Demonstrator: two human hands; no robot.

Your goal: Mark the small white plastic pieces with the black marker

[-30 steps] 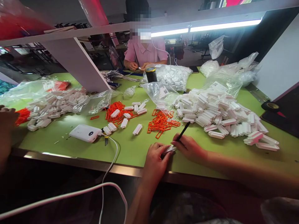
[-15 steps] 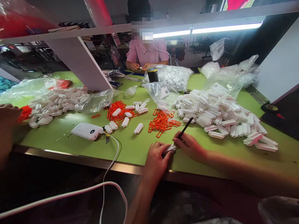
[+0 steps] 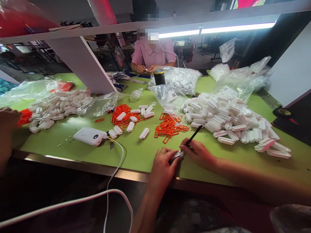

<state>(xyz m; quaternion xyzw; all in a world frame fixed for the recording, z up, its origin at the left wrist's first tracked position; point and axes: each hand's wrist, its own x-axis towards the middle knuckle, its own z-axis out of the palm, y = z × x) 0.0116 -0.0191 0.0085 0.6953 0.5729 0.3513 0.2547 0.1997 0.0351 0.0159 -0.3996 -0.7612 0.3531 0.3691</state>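
Observation:
Near the front edge of the green table, my left hand [image 3: 163, 163] is closed around a white plastic connector housing [image 3: 178, 154], with its rows of small holes facing up. My right hand [image 3: 198, 152] grips a thin black pen-like tool [image 3: 195, 134] whose lower end meets the housing. The exact contact point is hidden by fingers. Just beyond my hands lies a heap of orange rectangular frames [image 3: 167, 127], with small white bits at its right side. A large pile of white connector housings [image 3: 225, 118] spreads to the right.
A white power bank [image 3: 89, 136] with a white cable [image 3: 120, 152] lies left. More orange frames [image 3: 121, 113] and loose housings sit behind it. A dark can [image 3: 159, 77] stands by filled plastic bags [image 3: 187, 79]. One person [image 3: 153, 56] works opposite; another person's hand [image 3: 8, 119] shows far left.
The black tool's upper end has tipped slightly to the right, and my right hand has shifted a little with it. My left hand keeps its hold on the housing.

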